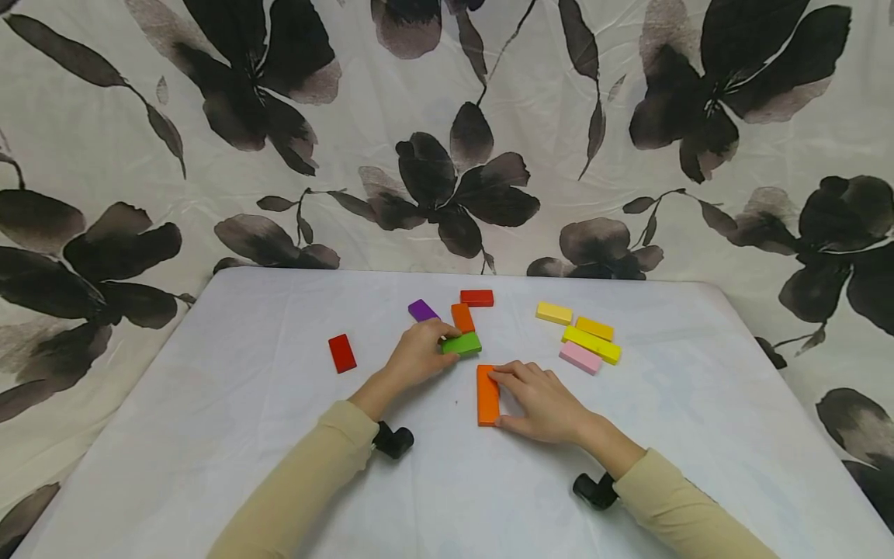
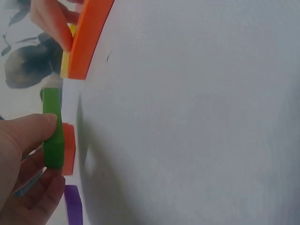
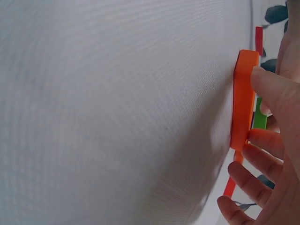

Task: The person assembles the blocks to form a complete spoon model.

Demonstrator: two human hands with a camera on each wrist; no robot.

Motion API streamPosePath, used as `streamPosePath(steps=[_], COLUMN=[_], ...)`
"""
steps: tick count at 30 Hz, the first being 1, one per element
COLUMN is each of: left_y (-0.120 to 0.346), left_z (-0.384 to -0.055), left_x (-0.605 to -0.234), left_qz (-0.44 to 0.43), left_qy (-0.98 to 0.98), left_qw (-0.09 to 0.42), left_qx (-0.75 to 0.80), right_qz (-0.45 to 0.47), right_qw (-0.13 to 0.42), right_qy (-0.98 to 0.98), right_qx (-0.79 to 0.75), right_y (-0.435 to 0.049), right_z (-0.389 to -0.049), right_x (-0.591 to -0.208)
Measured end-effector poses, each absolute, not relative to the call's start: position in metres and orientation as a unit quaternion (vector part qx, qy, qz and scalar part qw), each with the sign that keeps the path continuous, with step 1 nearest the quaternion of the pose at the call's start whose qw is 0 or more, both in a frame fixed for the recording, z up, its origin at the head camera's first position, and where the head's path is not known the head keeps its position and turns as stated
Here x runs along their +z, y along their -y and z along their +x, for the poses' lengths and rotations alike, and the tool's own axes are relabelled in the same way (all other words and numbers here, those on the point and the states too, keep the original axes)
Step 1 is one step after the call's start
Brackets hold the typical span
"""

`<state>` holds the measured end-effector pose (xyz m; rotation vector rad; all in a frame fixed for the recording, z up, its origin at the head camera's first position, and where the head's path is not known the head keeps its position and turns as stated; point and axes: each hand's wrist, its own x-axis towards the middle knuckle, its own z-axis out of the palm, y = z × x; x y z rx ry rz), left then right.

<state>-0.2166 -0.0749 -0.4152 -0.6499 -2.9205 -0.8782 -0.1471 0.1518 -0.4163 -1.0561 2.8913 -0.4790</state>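
My left hand (image 1: 419,352) pinches a green block (image 1: 464,344) between thumb and fingers near the middle of the table. In the left wrist view the thumb presses one face of that green block (image 2: 53,136). Beyond it sits a shorter-looking orange block (image 1: 462,317), and a purple block (image 1: 421,310) lies by the left fingertips. Closer to the front, my right hand (image 1: 541,404) grips a long orange block (image 1: 487,397) by its ends, thumb at the near end and a finger at the far one. The right wrist view shows this orange block (image 3: 243,101) with the other fingers spread.
A red block (image 1: 477,298) lies at the back, another red block (image 1: 342,353) to the left. On the right are a pale yellow block (image 1: 554,313), two yellow blocks (image 1: 591,345) and a pink block (image 1: 580,358). A floral cloth (image 1: 447,155) hangs behind the white table (image 1: 230,388).
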Motion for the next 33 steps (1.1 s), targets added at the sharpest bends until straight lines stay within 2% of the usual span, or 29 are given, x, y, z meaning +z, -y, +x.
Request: streamPosePath(steps=[33], left_y=[0.050], left_z=[-0.220], left_x=[-0.425], left_qz=[-0.255], left_qy=[0.932], left_qw=[-0.035], left_qx=[-0.256], right_qz=[-0.334], right_qw=[0.020], right_qy=[-0.931], right_qx=[-0.149], right_y=[-0.151], right_z=[-0.148], right_x=[-0.418])
